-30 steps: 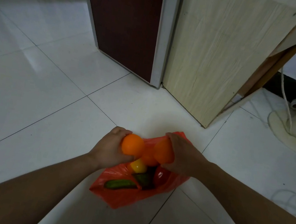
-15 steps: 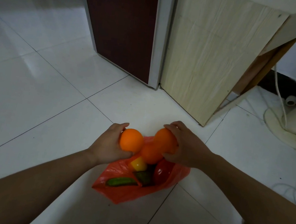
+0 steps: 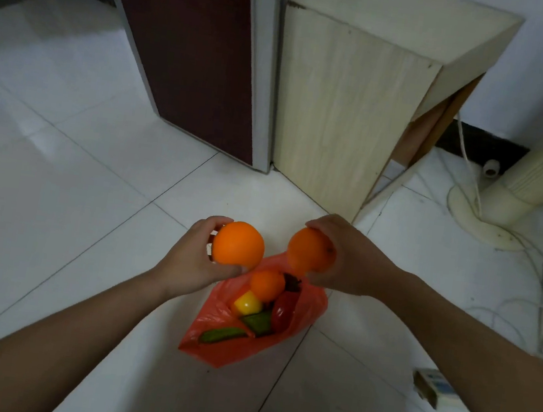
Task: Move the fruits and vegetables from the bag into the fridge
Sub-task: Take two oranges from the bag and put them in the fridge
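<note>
An orange plastic bag (image 3: 227,348) lies open on the white tiled floor. Inside it I see a third orange (image 3: 266,284), a yellow pepper (image 3: 247,304), a red pepper (image 3: 284,311), a green pepper (image 3: 258,323) and a cucumber (image 3: 224,334). My left hand (image 3: 193,261) grips one orange (image 3: 239,243) above the bag's left side. My right hand (image 3: 349,261) grips another orange (image 3: 310,254) above the bag's far end. The dark red fridge (image 3: 188,39) stands shut beyond, to the left of centre.
A pale wooden cabinet (image 3: 345,105) stands right of the fridge. A cream tower fan (image 3: 537,171) with loose cables (image 3: 530,274) is at the far right. A small box (image 3: 433,386) lies on the floor by my right forearm.
Both hands have lifted their oranges up out of the bag and moved apart. My view has tilted up, showing more of the fridge, cabinet and fan.
</note>
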A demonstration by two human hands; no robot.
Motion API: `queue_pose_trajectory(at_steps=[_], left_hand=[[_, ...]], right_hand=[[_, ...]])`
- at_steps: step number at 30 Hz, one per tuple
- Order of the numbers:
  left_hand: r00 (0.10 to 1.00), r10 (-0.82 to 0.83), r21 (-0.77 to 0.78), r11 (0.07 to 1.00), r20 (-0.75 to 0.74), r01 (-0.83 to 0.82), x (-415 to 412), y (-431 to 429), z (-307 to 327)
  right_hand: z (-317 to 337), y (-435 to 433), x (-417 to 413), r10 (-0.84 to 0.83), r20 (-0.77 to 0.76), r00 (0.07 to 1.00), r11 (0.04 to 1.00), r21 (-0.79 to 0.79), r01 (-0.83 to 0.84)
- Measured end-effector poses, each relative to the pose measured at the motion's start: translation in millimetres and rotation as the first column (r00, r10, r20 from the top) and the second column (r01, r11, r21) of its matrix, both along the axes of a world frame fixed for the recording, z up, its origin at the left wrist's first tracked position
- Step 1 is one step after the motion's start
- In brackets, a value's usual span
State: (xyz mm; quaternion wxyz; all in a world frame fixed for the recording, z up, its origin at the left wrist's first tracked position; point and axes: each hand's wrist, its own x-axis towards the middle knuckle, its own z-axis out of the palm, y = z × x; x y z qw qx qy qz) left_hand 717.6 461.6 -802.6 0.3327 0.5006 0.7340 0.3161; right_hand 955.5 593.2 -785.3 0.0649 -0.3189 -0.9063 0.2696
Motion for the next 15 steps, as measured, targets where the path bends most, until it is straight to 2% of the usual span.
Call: queue_pose_trajectory(at_steps=[4,9,15], left_hand=[[0.992,0.051,-0.022,0.999,0.119,-0.049,33,-17,70],[0.973,0.179,-0.105,0.981,0.149,-0.164,74,-25,186],[0.976,0.147,-0.112,0.985,0.164,-0.13,114,-23,338]], right_hand=[[61,-23,31,-0.146,-0.038,0.989,0.986,-0.086,0.142],[162,-49,57,-0.282,-0.076,0.956,0.944,-0.199,0.262],[312,-76,85,-0.349,-0.068,0.935,0.902,-0.294,0.316]])
